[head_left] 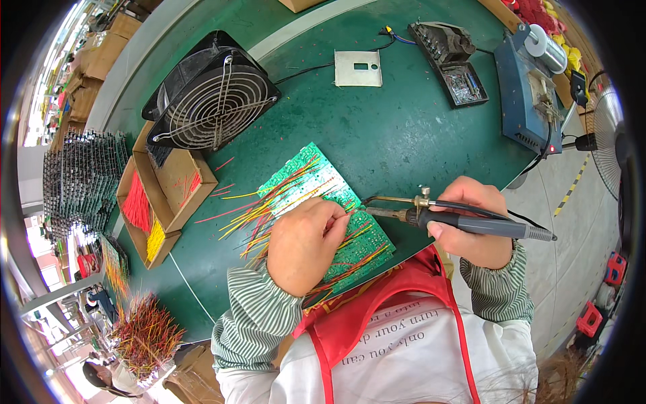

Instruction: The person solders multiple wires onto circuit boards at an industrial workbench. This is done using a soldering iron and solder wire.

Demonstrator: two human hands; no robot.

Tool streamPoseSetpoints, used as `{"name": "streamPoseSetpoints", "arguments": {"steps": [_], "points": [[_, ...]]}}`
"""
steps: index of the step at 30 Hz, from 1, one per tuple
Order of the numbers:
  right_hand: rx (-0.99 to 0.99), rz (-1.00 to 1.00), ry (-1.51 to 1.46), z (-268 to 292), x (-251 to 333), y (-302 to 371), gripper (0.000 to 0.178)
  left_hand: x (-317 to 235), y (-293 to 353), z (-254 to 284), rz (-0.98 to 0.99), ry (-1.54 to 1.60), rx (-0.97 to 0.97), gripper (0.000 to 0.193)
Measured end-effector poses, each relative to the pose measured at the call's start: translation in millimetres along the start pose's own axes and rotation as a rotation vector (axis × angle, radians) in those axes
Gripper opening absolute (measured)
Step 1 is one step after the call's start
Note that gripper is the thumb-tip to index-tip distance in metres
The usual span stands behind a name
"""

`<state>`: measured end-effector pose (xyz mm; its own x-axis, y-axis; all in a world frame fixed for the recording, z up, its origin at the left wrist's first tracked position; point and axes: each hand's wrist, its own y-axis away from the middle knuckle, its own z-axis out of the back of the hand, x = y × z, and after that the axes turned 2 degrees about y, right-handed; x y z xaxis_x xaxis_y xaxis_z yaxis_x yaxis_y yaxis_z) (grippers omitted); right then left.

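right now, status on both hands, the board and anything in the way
Right hand gripping soldering iron, tip at circuit board edge. Left hand over the board, what it pinches unclear. Red and yellow wires crowding the board.

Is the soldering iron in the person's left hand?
No, the right hand grips the soldering iron, while the left hand is over the green circuit board.

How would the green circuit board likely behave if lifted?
The circuit board looks thin and flat, so it is probably light and fairly stiff. The long, thin wires sticking out past its left edge would likely bend easily and might snag.
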<state>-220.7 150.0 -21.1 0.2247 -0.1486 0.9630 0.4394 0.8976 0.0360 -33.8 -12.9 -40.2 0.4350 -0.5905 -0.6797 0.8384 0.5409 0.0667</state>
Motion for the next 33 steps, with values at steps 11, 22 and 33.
{"name": "streamPoseSetpoints", "arguments": {"steps": [11, 22, 33], "points": [[0.005, 0.089, 0.054, -1.0, 7.6, 16.2, 0.016, -6.9, 38.0, 31.0, -0.035, -0.066, -0.1, 0.005], [0.26, 0.114, 0.015, -34.3, 11.9, 17.6, 0.016, 12.4, 76.2, 17.6, 0.165, 0.109, 0.023, 0.006], [0.273, 0.066, -0.003, -40.7, 11.8, 17.5, 0.016, 19.9, 74.3, 21.5, 0.177, 0.168, 0.099, 0.007]]}}
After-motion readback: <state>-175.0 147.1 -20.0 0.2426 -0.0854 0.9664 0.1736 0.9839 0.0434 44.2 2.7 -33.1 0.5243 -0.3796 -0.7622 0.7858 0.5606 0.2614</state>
